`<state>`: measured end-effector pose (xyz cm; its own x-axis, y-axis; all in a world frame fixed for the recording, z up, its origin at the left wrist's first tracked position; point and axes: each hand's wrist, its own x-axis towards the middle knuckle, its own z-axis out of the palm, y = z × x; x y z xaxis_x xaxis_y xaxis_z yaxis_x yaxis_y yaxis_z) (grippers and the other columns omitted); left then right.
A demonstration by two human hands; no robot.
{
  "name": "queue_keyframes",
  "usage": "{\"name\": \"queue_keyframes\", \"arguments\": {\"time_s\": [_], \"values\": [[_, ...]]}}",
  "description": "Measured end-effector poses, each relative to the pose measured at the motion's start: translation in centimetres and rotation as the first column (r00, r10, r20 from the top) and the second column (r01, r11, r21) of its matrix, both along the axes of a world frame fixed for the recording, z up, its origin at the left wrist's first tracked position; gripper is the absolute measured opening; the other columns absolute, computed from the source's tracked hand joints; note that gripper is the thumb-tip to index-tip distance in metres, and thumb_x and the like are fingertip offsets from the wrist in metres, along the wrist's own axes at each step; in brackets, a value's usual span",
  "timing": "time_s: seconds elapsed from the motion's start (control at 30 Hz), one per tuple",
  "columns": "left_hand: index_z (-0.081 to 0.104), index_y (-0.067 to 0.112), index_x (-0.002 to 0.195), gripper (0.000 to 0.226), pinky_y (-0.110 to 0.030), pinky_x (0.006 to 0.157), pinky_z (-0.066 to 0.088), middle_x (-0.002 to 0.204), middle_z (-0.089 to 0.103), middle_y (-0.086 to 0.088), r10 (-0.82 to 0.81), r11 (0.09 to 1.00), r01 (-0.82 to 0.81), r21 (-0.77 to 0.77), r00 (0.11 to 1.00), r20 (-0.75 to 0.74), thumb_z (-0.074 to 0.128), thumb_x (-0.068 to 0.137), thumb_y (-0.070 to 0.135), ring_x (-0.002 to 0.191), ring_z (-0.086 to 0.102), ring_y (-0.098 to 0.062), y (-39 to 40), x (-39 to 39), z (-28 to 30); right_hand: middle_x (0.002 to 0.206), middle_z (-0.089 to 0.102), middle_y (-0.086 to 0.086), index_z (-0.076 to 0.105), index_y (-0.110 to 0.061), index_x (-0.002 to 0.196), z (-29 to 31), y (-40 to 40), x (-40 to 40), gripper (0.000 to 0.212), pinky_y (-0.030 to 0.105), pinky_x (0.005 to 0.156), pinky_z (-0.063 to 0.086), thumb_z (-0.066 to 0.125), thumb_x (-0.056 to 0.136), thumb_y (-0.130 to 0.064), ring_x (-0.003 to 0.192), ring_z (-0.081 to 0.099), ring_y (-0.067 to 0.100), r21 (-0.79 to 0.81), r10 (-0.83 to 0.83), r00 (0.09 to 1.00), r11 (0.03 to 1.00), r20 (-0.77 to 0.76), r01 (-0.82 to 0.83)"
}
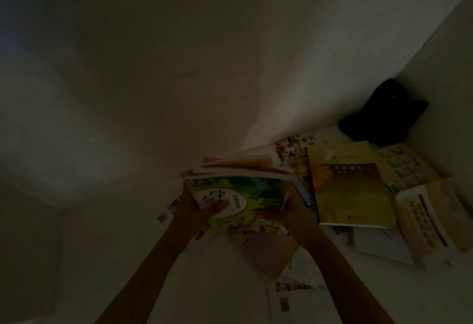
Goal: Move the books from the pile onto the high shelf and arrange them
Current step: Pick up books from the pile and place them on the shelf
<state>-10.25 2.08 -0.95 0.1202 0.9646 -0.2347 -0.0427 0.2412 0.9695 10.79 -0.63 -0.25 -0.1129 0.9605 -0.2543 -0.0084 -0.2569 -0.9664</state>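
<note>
You have both arms raised and a small stack of books (pixel 236 185) held up against the pale wall (pixel 153 68) over the shelf (pixel 448 280). Your left hand (pixel 194 211) grips the stack's left edge, its thumb lying across the green cover on top; your right hand (pixel 289 213) grips the right edge, fingers curled round it. The light is dim, so you cannot tell how many books the stack holds, only that there are several.

The job looks partly done. Several books already lie flat on the shelf to the right of your hands: a yellow-green book (pixel 350 190) just beside the stack, a colourful one (pixel 294 149) behind it against the back wall, and more yellow books (pixel 409 167) toward the right wall, some overlapping. None stands upright, so the arranging is largely still ahead. The pile you draw from is out of view; how many remain cannot be told.

For room, the shelf's right side is crowded, and a dark bag (pixel 384 114) fills the far right corner. Loose papers (pixel 294 285) lie near the front edge under your right forearm. The left part of the shelf shows only pale surface, so that seems the freer side to set the stack down.
</note>
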Motion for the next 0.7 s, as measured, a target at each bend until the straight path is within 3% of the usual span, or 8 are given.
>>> {"name": "queue_keyframes", "arguments": {"time_s": [0.13, 0.23, 0.3, 0.4, 0.5, 0.6, 0.63, 0.7], "values": [[0.046, 0.017, 0.120, 0.069, -0.017, 0.061, 0.051, 0.094, 0.054, 0.014, 0.008, 0.989, -0.007, -0.149, 1.000, 0.001, 0.084, 0.062, 0.016, 0.099, 0.056, -0.019, -0.5, 1.5, -1.4, 0.102, 0.069, -0.010, 0.049, -0.003, 0.124, -2.3, -1.4, 0.2, 0.064, 0.018, 0.068, 0.054, 0.078, 0.067, -0.004, 0.090, 0.067, -0.001, -0.010, -0.096, 0.993, 0.995, 0.064, 0.097], [0.037, 0.021, 0.126, 0.062, -0.023, 0.076, 0.045, 0.099, 0.047, 0.014, 0.023, 0.984, -0.018, -0.178, 0.999, 0.028, 0.067, 0.078, -0.004, 0.108, 0.046, -0.017, -0.5, 3.0, -1.2, 0.110, 0.059, -0.003, 0.042, -0.030, 0.122, -2.9, -2.3, -0.8, 0.065, 0.017, 0.066, 0.054, 0.068, 0.076, 0.007, 0.086, 0.065, -0.004, -0.019, -0.239, 0.971, 0.971, -0.009, 0.238], [0.043, 0.027, 0.111, 0.055, -0.017, 0.065, 0.050, 0.097, 0.052, 0.017, 0.019, 0.990, -0.015, -0.138, 0.999, 0.028, 0.070, 0.075, -0.007, 0.099, 0.054, -0.015, -0.3, 3.5, -1.2, 0.118, 0.055, -0.001, 0.038, -0.042, 0.113, -3.1, -2.6, -1.3, 0.066, 0.019, 0.071, 0.054, 0.061, 0.081, 0.011, 0.092, 0.062, 0.000, 0.010, -0.282, 0.959, 0.959, -0.005, 0.282], [0.048, 0.036, 0.113, 0.083, -0.024, 0.069, 0.056, 0.105, 0.062, 0.010, -0.028, 0.997, 0.028, -0.071, 1.000, 0.002, 0.091, 0.042, 0.038, 0.092, 0.065, -0.008, -0.2, 2.7, -2.1, 0.118, 0.056, 0.000, 0.040, -0.038, 0.115, -3.6, -2.7, -1.0, 0.063, 0.025, 0.080, 0.055, 0.063, 0.080, 0.010, 0.098, 0.062, 0.003, 0.074, -0.308, 0.951, 0.948, -0.011, 0.308], [0.039, 0.028, 0.127, 0.120, -0.024, 0.072, 0.057, 0.114, 0.057, 0.007, -0.072, 0.997, 0.071, -0.016, 0.993, -0.095, 0.082, 0.023, 0.069, 0.101, 0.059, -0.009, -0.7, 2.2, -2.6, 0.116, 0.055, 0.000, 0.033, -0.030, 0.126, -4.6, -3.3, -0.4, 0.071, 0.021, 0.078, 0.054, 0.072, 0.077, 0.001, 0.098, 0.062, -0.003, 0.138, -0.271, 0.961, 0.955, 0.054, 0.262], [0.036, 0.017, 0.131, 0.113, -0.008, 0.065, 0.051, 0.109, 0.051, 0.015, -0.094, 0.995, 0.089, -0.038, 0.982, -0.164, 0.092, 0.037, 0.043, 0.109, 0.055, -0.017, -1.2, 1.8, -3.8, 0.138, 0.040, -0.021, 0.012, -0.046, 0.142, -5.6, -4.7, -0.8, 0.097, 0.022, 0.090, 0.050, 0.077, 0.071, -0.042, 0.121, 0.048, -0.004, 0.107, -0.194, 0.969, 0.978, 0.153, 0.179], [0.032, 0.015, 0.134, 0.108, -0.007, 0.067, 0.050, 0.109, 0.048, 0.016, -0.079, 0.996, 0.072, -0.050, 0.985, -0.155, 0.093, 0.045, 0.027, 0.117, 0.050, -0.025, -1.4, 1.9, -4.1, 0.141, 0.033, -0.026, 0.008, -0.059, 0.138, -6.0, -5.0, -1.2, 0.096, 0.020, 0.093, 0.048, 0.076, 0.074, -0.038, 0.125, 0.043, -0.006, 0.111, -0.191, 0.966, 0.979, 0.177, 0.173], [0.024, 0.013, 0.140, 0.124, -0.016, 0.083, 0.047, 0.119, 0.042, 0.009, -0.084, 0.992, 0.069, -0.104, 0.987, -0.140, 0.093, 0.040, 0.036, 0.129, 0.038, -0.025, -1.3, 2.2, -4.4, 0.140, 0.029, -0.023, 0.007, -0.065, 0.132, -6.3, -5.2, -1.9, 0.096, 0.013, 0.091, 0.046, 0.069, 0.080, -0.013, 0.126, 0.042, -0.003, 0.149, -0.229, 0.954, 0.968, 0.193, 0.202]]}}
